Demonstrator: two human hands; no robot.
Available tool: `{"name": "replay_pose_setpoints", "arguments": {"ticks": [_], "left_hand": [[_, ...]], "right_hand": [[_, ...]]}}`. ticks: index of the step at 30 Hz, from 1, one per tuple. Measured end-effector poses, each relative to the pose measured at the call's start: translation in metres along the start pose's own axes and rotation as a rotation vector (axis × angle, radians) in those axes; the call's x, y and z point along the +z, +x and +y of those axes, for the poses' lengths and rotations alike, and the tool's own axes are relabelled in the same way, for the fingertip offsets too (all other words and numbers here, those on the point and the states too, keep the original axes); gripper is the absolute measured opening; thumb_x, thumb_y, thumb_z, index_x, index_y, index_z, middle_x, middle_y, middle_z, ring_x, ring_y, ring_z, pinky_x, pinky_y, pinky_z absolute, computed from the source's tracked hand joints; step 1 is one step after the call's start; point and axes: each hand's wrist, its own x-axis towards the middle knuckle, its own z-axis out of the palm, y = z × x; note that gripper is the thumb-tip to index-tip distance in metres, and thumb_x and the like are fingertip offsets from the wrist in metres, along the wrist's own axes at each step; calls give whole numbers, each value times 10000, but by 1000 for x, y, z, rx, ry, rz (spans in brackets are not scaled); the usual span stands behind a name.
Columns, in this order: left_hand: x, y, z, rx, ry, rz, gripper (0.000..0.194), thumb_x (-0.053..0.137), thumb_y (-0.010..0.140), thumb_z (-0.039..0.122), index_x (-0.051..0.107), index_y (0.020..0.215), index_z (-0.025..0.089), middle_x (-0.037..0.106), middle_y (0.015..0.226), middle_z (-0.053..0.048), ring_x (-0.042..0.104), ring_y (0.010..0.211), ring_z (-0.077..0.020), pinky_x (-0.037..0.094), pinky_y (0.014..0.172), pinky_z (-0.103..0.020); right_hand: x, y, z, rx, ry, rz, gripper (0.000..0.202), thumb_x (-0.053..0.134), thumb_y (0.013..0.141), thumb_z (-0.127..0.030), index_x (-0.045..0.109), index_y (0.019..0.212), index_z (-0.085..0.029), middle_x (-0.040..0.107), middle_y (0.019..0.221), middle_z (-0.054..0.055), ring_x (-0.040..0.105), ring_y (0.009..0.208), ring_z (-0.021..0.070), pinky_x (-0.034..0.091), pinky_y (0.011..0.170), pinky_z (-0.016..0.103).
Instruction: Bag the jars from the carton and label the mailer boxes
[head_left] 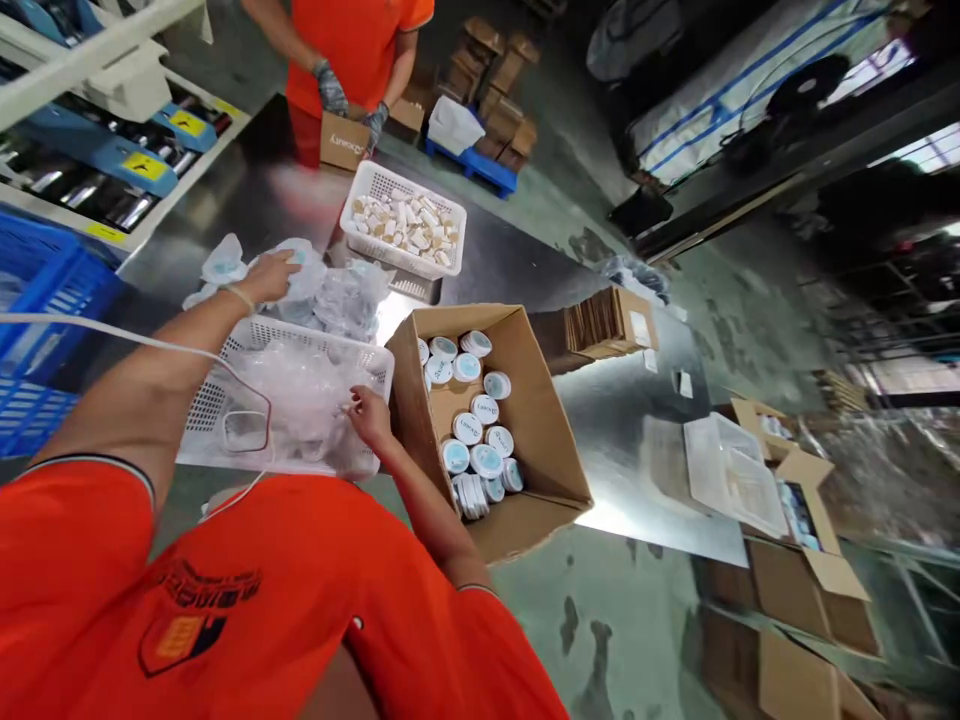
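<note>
My left hand reaches into a pile of clear plastic bags on the metal table, some holding pale blue-and-white discs. Its fingers close over one bag there, partly hidden by the hand. Below, a white perforated basket contains crumpled clear plastic. Over the basket's right side hovers my right hand, fingers loosely bent and apart, with nothing visible in them. Beside it stands an open cardboard box with several round white-lidded containers, some labelled.
Across the table, a gloved co-worker handles a small carton. A white basket holds small white-and-tan pieces. Folded cardboard lies right. A white cable crosses my left arm. Blue crates stand left.
</note>
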Motion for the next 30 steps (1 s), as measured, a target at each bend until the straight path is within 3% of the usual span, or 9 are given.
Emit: {"name": "replay_pose_setpoints", "arguments": {"ticks": [2, 5, 9, 13, 16, 20, 25, 27, 30], "left_hand": [[10, -18, 9, 3, -38, -77, 287, 671, 913, 57, 818, 1156, 17, 791, 1356, -143, 668, 1129, -171, 507, 1148, -307], [17, -60, 21, 54, -161, -276, 229, 752, 919, 311, 845, 1003, 119, 831, 1036, -65, 724, 950, -194, 567, 922, -267], [22, -125, 23, 51, -354, -510, 321, 835, 742, 507, 774, 819, 201, 759, 773, -35, 704, 772, -228, 524, 743, -284], [36, -164, 23, 46, -219, -663, 365, 885, 535, 403, 787, 841, 231, 807, 903, -67, 763, 892, -299, 559, 798, -314], [41, -166, 24, 8, -127, -564, 305, 826, 572, 352, 761, 843, 227, 825, 1040, -112, 780, 1045, -360, 606, 940, -388], [23, -149, 29, -61, -107, -317, 284, 712, 753, 328, 730, 994, 179, 792, 1197, -180, 748, 1203, -376, 581, 1133, -492], [3, -142, 86, -49, -428, 94, 396, 698, 941, 473, 678, 1187, 164, 755, 1188, -143, 738, 1050, -286, 634, 1000, -450], [8, -142, 119, 58, -564, 3, 541, 804, 866, 636, 664, 1135, 189, 754, 1096, -115, 741, 991, -278, 640, 911, -422], [22, -138, 157, 174, -614, -234, 592, 859, 737, 690, 680, 1016, 200, 761, 990, -91, 748, 931, -277, 637, 881, -420]], "right_hand": [[11, 4, -4, -87, 42, 19, 545, 903, 926, -156, 747, 1445, -210, 787, 1352, 124, 749, 1133, 260, 607, 1011, 381], [26, 6, -16, -215, 51, 6, 684, 1003, 842, -186, 727, 1467, -216, 750, 1392, 131, 680, 1270, 300, 578, 1093, 416], [40, -7, -25, -165, 28, 90, 482, 991, 895, -274, 759, 1305, -169, 742, 1308, 143, 650, 1238, 294, 543, 1067, 389], [42, -15, -24, -212, 73, -101, 198, 949, 881, -180, 771, 968, -186, 751, 1033, 60, 665, 1072, 244, 520, 1001, 341], [22, -6, -20, -88, 399, -110, 259, 845, 938, -201, 657, 761, -198, 675, 808, -3, 668, 882, 185, 532, 872, 286], [-32, 4, -10, 40, 991, 23, 369, 855, 913, -460, 585, 821, -225, 643, 747, -33, 677, 721, 157, 522, 679, 244], [-75, -7, -4, 33, 1226, 250, 427, 863, 877, -535, 556, 830, -242, 533, 668, -65, 527, 604, 120, 457, 590, 230], [-77, -12, -6, 42, 1238, 279, 417, 811, 947, -561, 558, 846, -245, 506, 663, -62, 488, 615, 125, 459, 604, 239], [-80, -16, -9, 76, 1228, 279, 417, 703, 1053, -596, 552, 881, -249, 507, 688, -46, 493, 651, 141, 480, 635, 260]]}}
